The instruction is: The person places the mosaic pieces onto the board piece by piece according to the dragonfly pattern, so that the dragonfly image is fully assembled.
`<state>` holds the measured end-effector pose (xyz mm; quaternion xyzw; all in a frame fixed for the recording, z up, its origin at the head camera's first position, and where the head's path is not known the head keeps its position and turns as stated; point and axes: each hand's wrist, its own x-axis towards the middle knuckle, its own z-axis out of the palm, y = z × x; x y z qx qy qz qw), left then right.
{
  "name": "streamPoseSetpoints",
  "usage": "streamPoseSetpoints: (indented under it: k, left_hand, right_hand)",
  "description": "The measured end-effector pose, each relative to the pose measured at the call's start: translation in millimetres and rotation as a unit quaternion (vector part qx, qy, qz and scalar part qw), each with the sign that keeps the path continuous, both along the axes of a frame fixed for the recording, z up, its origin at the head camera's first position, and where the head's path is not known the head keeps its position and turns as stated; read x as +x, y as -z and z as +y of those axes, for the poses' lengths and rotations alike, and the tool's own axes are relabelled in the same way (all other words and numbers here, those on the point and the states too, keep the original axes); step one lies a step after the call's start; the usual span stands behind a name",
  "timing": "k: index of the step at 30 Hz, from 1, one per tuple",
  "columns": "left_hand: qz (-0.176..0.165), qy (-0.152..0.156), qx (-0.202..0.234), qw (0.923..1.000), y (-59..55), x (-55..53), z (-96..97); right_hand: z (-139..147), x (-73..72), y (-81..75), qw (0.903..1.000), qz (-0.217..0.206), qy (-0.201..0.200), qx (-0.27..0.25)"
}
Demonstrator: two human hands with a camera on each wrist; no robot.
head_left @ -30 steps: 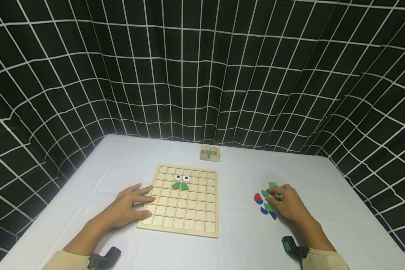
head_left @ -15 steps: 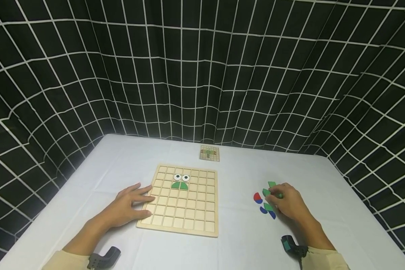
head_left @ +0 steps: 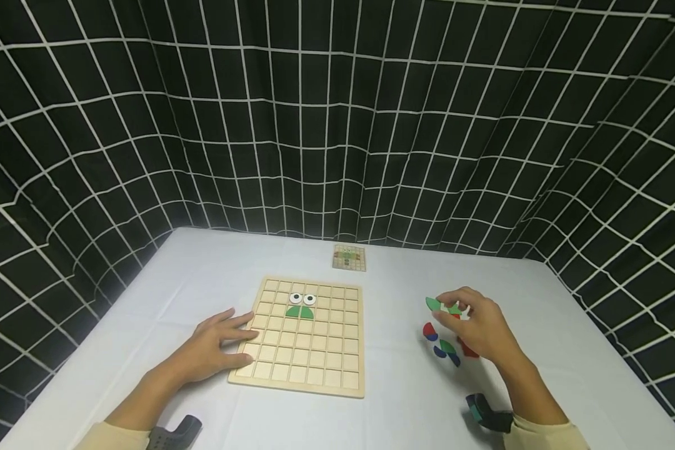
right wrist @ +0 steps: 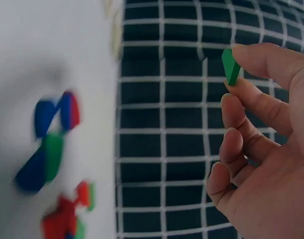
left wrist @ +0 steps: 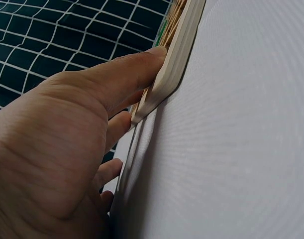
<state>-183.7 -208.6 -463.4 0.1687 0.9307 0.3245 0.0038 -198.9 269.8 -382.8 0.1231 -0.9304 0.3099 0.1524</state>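
Observation:
My right hand (head_left: 475, 319) pinches a green quarter-circle piece (right wrist: 231, 66) between thumb and forefinger, raised off the table in the right wrist view. Below it lie a red and blue pair of pieces (head_left: 429, 330), a blue piece (head_left: 439, 352), a green piece (head_left: 447, 346) and a red piece (head_left: 469, 349). My left hand (head_left: 216, 342) rests its spread fingertips on the left edge of a wooden grid board (head_left: 315, 353). Near the board's top sit two round eye pieces (head_left: 302, 299) with two green quarter-circles (head_left: 300, 312) under them.
A small picture card (head_left: 349, 257) showing a patterned grid lies at the back of the white-covered table (head_left: 394, 400). A black curtain with white grid lines (head_left: 337, 125) surrounds the far side and both flanks.
My right hand has lifted a green piece up from the loose pieces, uncovering red ones beneath. My left hand stays on the board's edge.

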Motion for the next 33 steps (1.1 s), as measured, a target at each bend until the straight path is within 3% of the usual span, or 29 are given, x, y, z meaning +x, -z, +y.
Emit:
streamPoseSetpoints:
  k: [8, 14, 33]
  left_hand:
    - [0.005, 0.005, 0.002, 1.0, 0.5, 1.0, -1.5]
    - [0.004, -0.001, -0.002, 1.0, -1.4, 0.9, -1.6]
    - [0.006, 0.012, 0.004, 0.9999, -0.7, 0.2, -0.6]
  right_hand:
    - [-36, 13.4, -25.5, 0.9975, 0.045, -0.045, -0.029]
    - [-67, 16.2, -36.2, 0.9931, 0.067, -0.079, -0.054]
    - [-146, 5.4, -28.3, 0.9857, 0.035, -0.14, -0.088]
